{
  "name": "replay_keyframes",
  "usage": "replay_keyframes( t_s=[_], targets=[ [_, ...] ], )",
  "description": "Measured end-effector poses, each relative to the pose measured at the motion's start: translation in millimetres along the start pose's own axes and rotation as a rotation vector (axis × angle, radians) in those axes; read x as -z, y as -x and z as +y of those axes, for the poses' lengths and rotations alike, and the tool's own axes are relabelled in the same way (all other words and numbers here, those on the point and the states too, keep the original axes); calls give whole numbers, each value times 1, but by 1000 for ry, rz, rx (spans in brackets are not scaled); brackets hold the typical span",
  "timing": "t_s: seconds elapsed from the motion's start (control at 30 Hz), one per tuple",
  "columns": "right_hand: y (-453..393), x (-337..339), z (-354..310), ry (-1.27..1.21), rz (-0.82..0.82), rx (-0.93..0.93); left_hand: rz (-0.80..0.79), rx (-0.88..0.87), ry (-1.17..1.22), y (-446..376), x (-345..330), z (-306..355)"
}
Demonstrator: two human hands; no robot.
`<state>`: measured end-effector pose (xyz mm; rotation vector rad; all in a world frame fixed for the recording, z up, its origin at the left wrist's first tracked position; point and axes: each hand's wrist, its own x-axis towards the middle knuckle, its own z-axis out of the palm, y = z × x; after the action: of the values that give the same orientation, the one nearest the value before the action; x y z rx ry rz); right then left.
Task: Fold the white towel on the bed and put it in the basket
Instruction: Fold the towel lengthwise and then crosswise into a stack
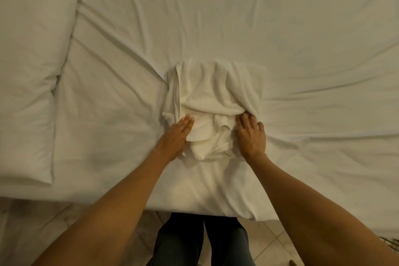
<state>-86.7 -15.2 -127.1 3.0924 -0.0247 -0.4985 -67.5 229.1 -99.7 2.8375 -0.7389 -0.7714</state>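
The white towel [212, 97] lies partly folded and bunched on the bed [280, 28], near its front edge in the middle of the view. My left hand [176, 137] lies with straight fingers along the towel's near left side, and a fold of cloth covers its thumb side. My right hand [250, 134] is on the towel's near right side. Its fingertips are tucked under a fold of the towel, its thumb spread on the sheet. The towel's near end is crumpled between my two hands. No basket is in view.
A white pillow [30, 67] lies on the bed at the left. The wrinkled sheet stretches far and right of the towel. My legs in dark trousers [200, 242] stand on a tiled floor [276, 242] at the bed's front edge.
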Motion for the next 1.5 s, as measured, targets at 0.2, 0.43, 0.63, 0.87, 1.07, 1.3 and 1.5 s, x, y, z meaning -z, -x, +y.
replay_keyframes(
  t_s=[0.2,0.43,0.63,0.87,1.07,1.3,1.5],
  targets=[
    [2,4,11,91,18,112,32,-17,95,6,9,-12],
    [15,13,8,-21,-26,101,13,-20,76,25,28,-23],
    [14,10,-8,-9,-116,-21,-2,3,88,29,35,-23],
    [4,2,-14,152,-169,-33,-29,26,98,24,24,-22],
    [2,5,-6,136,-122,-10,-29,28,130,20,19,-22],
    [32,14,-1,-144,190,117,18,-32,115,33,25,-28],
    [84,-4,-3,-197,177,173,-16,-65,40,56,27,-52]
  ],
)
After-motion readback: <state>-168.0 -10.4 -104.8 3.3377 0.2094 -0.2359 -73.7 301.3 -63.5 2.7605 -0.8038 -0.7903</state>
